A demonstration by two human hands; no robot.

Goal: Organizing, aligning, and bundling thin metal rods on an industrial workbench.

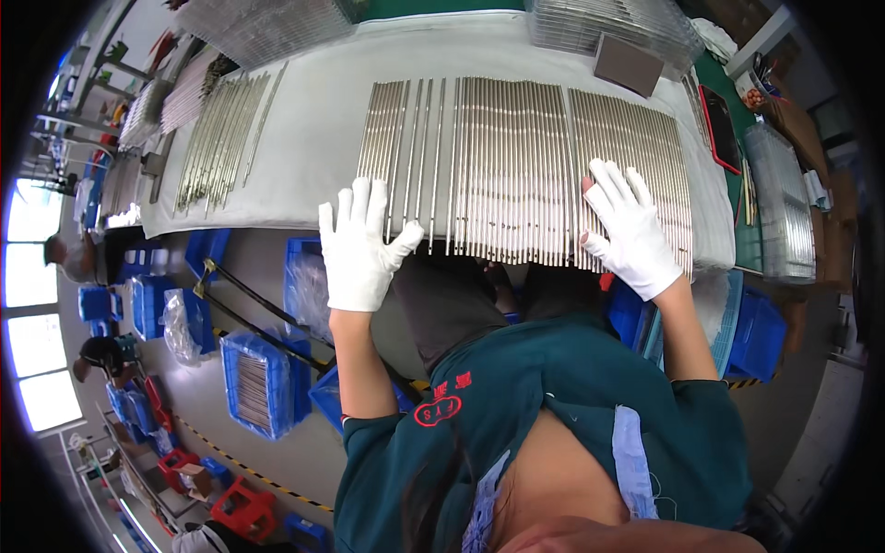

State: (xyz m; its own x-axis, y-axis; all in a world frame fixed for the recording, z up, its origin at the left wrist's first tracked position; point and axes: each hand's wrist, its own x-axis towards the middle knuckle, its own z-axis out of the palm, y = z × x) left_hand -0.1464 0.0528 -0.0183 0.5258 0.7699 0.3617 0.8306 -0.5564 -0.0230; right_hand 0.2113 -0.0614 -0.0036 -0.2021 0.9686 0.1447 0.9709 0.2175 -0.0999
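We see both gloved hands laid flat, fingers spread, on a wide row of thin metal rods (516, 166) that lie side by side on the white-covered worktop (313, 157) in the upper middle of the frame. The left hand (362, 249) rests at the lower left end of the row, its grip open, palm down, thumb stretched toward the rod ends and holding nothing. The right hand (631, 230) lies at the lower right of the row, likewise open and flat, its fingers pressing on the rods rather than closing on any of them.

As far as we can judge, most of the spreading is done: the middle and right of the row are packed close and even, with their near ends hanging just past the worktop's edge. The left part looks less finished to us; there the rods stand with gaps between them, and their near ends are not quite level. We take it that what is left is closing up those gaps and squaring the ends.

Toward the upper left of the frame a second, looser group of rods (221, 138) lies well apart from the hands, untouched. Clear plastic trays (779, 198) stand at the right edge, and a dark flat block (629, 64) sits just above the row. Blue crates (263, 382) stand on the floor at lower left.
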